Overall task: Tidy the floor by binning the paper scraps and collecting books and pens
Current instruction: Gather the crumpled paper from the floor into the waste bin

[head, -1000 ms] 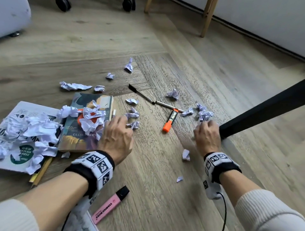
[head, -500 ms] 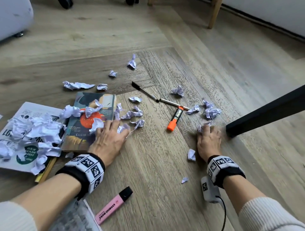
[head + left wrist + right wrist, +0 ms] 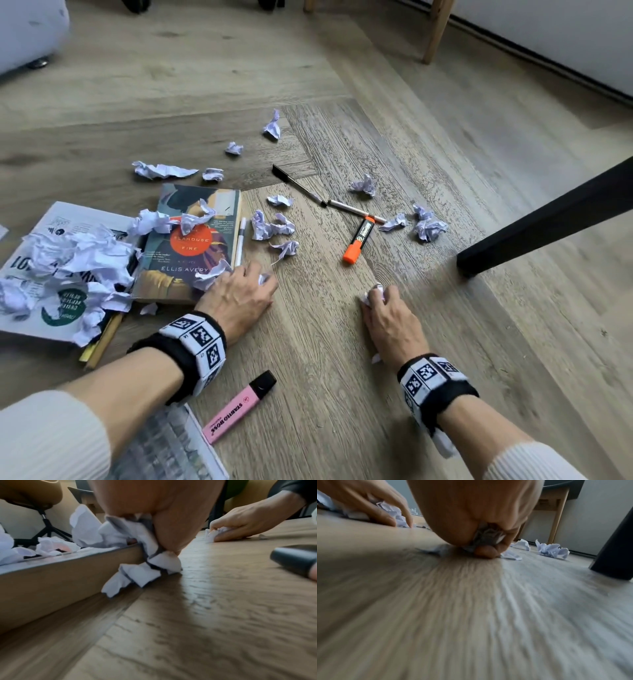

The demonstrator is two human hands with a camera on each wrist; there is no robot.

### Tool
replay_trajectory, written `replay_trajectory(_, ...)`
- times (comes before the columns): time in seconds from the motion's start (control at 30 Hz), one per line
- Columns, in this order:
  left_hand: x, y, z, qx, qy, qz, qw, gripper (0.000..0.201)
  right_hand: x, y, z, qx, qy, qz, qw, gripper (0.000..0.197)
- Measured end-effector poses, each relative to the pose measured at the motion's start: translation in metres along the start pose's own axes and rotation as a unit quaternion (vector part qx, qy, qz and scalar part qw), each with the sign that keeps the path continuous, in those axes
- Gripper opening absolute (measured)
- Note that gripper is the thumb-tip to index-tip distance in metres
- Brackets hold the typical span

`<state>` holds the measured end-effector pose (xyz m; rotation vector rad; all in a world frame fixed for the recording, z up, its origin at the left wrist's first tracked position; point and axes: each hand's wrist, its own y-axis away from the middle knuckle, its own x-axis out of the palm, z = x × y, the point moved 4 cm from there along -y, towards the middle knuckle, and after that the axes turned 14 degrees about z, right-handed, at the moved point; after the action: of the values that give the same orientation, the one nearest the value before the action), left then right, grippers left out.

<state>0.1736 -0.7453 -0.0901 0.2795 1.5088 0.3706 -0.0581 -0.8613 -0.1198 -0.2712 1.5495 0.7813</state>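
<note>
Crumpled paper scraps (image 3: 274,228) litter the wooden floor. A paperback book (image 3: 191,240) and a magazine (image 3: 41,267) lie at the left with more scraps heaped on them. My left hand (image 3: 260,279) curls round scraps (image 3: 140,573) at the book's near right corner. My right hand (image 3: 376,294) grips a wad of scraps (image 3: 486,536) against the floor. Beyond the hands lie an orange marker (image 3: 358,240), a black pen (image 3: 298,185), a beige pen (image 3: 352,209) and a white pen (image 3: 240,240) beside the book. A pink highlighter (image 3: 239,406) lies near my left wrist.
A black table leg (image 3: 548,219) slants down to the floor right of my right hand. A wooden chair leg (image 3: 435,31) stands at the back. Yellow pencils (image 3: 102,339) poke out from under the magazine. Another printed sheet (image 3: 164,452) lies under my left forearm.
Both hands have drawn back toward me. The left slid off the book's cover to its near corner with scraps; the right left the table leg with scraps in it.
</note>
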Motion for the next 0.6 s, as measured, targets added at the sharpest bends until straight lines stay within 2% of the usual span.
replay_trajectory(0.03,-0.001,0.002,-0.003,0.007,-0.001,0.007,1.0,0.017,-0.001,-0.001,-0.003,-0.004,-0.01,0.019,1.0,0.027)
replay_trajectory(0.13,-0.002,0.01,-0.012,0.026,0.003,0.028,0.999,0.021,-0.014,-0.001,-0.011,-0.012,-0.098,0.042,0.994,0.004)
replay_trajectory(0.23,0.001,0.017,-0.015,0.045,0.01,0.046,0.998,0.023,-0.025,0.011,-0.02,0.004,-0.151,0.04,0.988,0.028)
replay_trajectory(0.3,-0.003,0.022,-0.011,0.045,0.018,0.05,0.998,0.019,-0.027,0.024,-0.022,0.008,-0.152,0.025,0.988,0.034)
replay_trajectory(0.47,-0.019,0.039,0.004,0.029,0.036,0.033,0.998,0.013,-0.02,0.06,-0.017,0.043,-0.159,-0.013,0.986,0.015)
replay_trajectory(0.53,-0.023,0.046,0.01,0.016,0.039,0.024,0.999,0.015,-0.008,0.071,-0.006,0.06,-0.14,0.022,0.988,0.022)
replay_trajectory(0.6,-0.025,0.054,0.015,0.003,0.039,0.02,0.999,0.016,0.008,0.077,0.008,0.066,-0.097,0.069,0.991,0.039)
